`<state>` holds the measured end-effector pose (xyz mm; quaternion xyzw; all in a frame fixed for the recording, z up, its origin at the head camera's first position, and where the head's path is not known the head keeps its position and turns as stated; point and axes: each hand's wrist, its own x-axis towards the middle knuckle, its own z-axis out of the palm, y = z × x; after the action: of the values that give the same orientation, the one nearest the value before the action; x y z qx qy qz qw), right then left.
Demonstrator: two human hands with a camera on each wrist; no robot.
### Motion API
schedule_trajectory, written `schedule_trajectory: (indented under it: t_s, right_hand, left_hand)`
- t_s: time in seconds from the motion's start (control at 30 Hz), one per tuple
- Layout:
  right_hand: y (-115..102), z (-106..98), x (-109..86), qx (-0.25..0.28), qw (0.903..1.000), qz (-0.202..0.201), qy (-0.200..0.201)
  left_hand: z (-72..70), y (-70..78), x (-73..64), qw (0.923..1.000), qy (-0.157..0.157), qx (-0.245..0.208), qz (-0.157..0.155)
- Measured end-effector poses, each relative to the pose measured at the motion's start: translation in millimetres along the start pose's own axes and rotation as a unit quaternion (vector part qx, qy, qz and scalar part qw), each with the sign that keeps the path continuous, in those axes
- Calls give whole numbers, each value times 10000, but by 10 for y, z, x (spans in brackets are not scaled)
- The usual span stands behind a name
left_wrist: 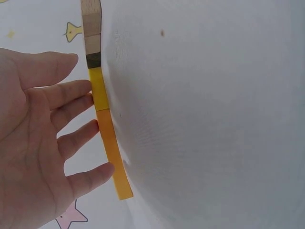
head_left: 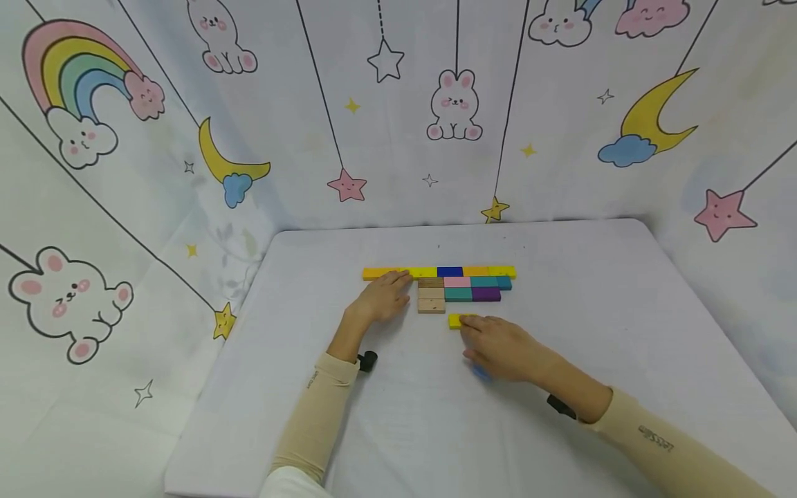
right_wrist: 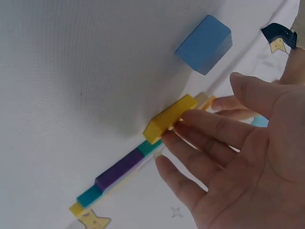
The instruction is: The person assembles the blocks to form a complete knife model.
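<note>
My left hand (head_left: pixel 382 297) reaches to the left part of a long row of blocks, its fingers extended. In the left wrist view, those fingertips touch a yellow block (left_wrist: pixel 99 89) and an orange block (left_wrist: pixel 114 155), with the thumb held apart. My right hand (head_left: pixel 507 349) lays its extended fingertips on a single yellow block (right_wrist: pixel 169 118), just in front of the grouped blocks; the thumb stands away from it. Partly hidden under the right hand in the head view is a blue block (right_wrist: pixel 202 45), which lies on the near side of the yellow one.
Beyond the hands, the long row includes a dark blue block (head_left: pixel 450 272). Shorter rows adjoin it, with a pink block (head_left: pixel 457 282), a purple block (head_left: pixel 486 294), teal ones and plain wooden blocks (head_left: pixel 431 306). A white-covered table (head_left: pixel 261 415) meets patterned cloth walls (head_left: pixel 398 152).
</note>
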<state>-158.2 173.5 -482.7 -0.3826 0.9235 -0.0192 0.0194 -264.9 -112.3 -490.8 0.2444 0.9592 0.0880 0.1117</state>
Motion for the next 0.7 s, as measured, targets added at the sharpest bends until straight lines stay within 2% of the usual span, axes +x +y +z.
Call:
schedule_trajectory:
  t_s: [0.33, 0.7]
  right_hand:
    - [103, 25, 101, 97, 9998, 123, -118]
    - [155, 11, 189, 324, 9984, 399, -229]
  left_hand:
    - [11, -4, 11, 9999, -26, 84, 52]
    - [37, 6, 19, 9999, -16, 101, -106]
